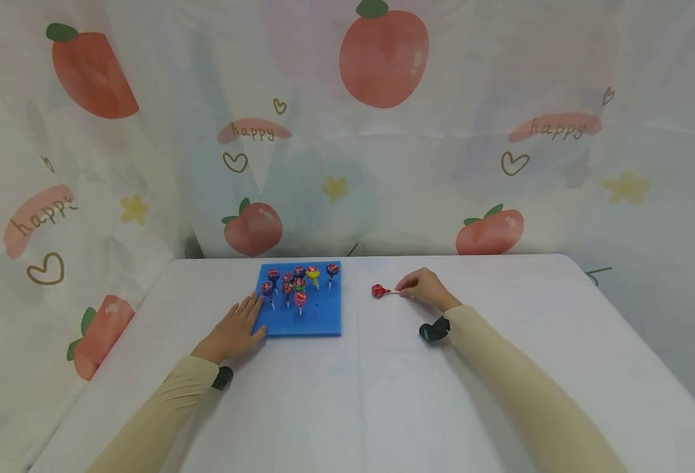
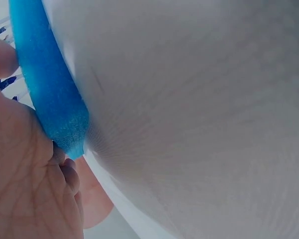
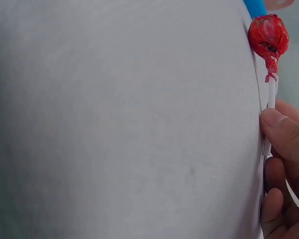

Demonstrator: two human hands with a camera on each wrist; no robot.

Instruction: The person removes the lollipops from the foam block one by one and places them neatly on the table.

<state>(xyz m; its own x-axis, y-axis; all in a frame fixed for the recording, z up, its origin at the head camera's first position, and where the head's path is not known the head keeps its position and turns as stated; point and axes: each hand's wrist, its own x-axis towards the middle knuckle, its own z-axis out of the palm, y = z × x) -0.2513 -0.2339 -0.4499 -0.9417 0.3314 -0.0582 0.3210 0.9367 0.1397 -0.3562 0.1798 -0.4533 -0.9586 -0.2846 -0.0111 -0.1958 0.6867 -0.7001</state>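
A red-wrapped lollipop [image 1: 378, 290] lies sideways close over the white table, its head toward the board. My right hand [image 1: 426, 289] pinches its white stick between thumb and fingers; in the right wrist view the red wrapper [image 3: 268, 37] points away from the hand. Left of it is a flat blue foam board [image 1: 320, 320], with several wrapped lollipops standing in its back and left parts, among them a yellow one [image 1: 313, 272] and a pink one [image 1: 300, 299]. My left hand [image 1: 233, 334] rests against the board's left edge, fingers extended; the left wrist view shows it touching the foam side [image 2: 54, 84].
The white-covered table [image 1: 347, 407] reaches back to a hanging curtain [image 1: 383, 177] printed with fruit, hearts and words. Another curtain side [image 1: 4, 315] runs along the left. A dark wrist camera [image 1: 434, 330] sits below the right wrist, close over the table.
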